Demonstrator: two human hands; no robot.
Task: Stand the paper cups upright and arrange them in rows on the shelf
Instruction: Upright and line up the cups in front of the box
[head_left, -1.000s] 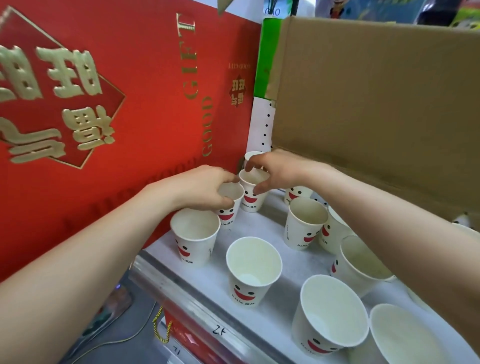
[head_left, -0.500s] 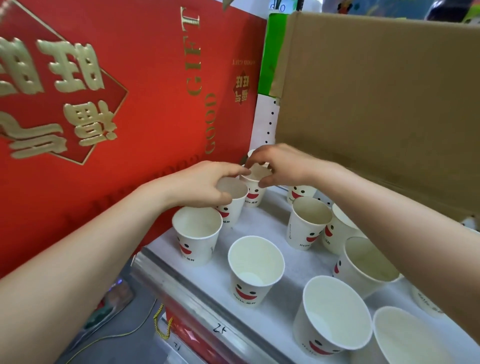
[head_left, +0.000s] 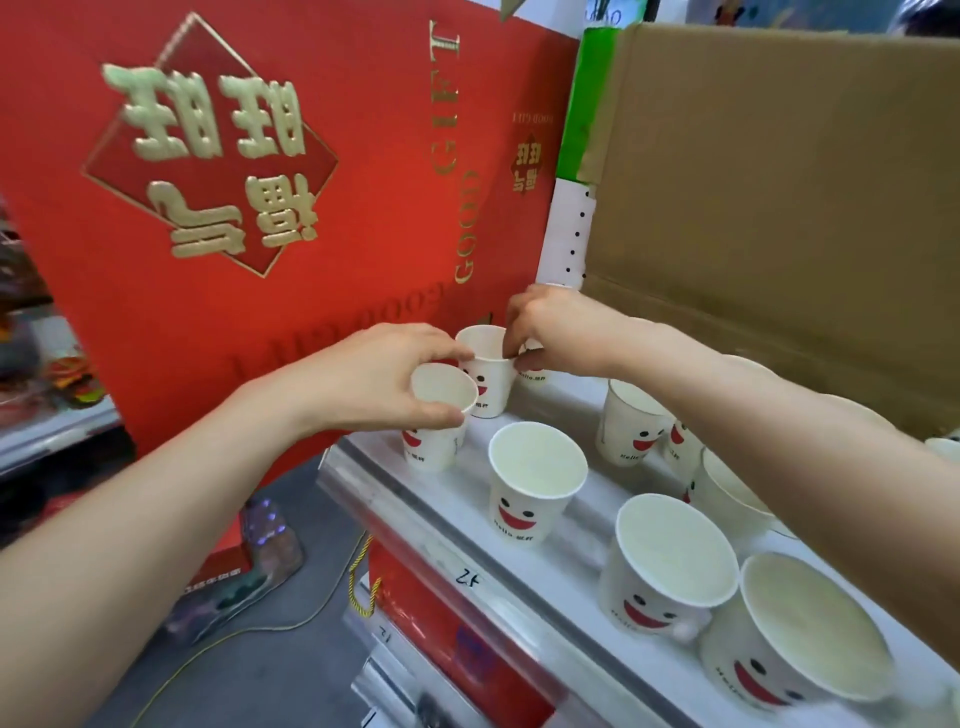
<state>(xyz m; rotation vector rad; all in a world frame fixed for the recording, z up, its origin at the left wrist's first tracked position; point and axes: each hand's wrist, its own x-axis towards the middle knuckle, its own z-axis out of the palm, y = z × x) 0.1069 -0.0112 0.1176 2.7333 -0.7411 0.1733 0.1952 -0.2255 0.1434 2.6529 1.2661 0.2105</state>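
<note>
Several white paper cups with red smiling faces stand upright on the white shelf (head_left: 462, 499). My left hand (head_left: 379, 379) grips the rim of the front-left cup (head_left: 431, 452) between thumb and fingers. My right hand (head_left: 561, 332) pinches the rim of the cup behind it (head_left: 485, 374), which stands against the red box. Another cup (head_left: 532, 375) is mostly hidden behind my right hand. More upright cups stand loosely spaced towards the right: one in the middle (head_left: 535, 483), two large near ones (head_left: 670, 571) (head_left: 810, 639) and one further back (head_left: 631, 431).
A big red gift box (head_left: 260, 182) walls the shelf's left side. A brown cardboard box (head_left: 779, 208) overhangs the back right. My right forearm crosses over the right-hand cups. Below the shelf's front rail (head_left: 467, 577) lie a yellow cord (head_left: 358, 582) and a bottle (head_left: 270, 535).
My left hand has shifted from the second cup to the front-left cup's rim. My right hand has come onto the rim of the second cup by the red box.
</note>
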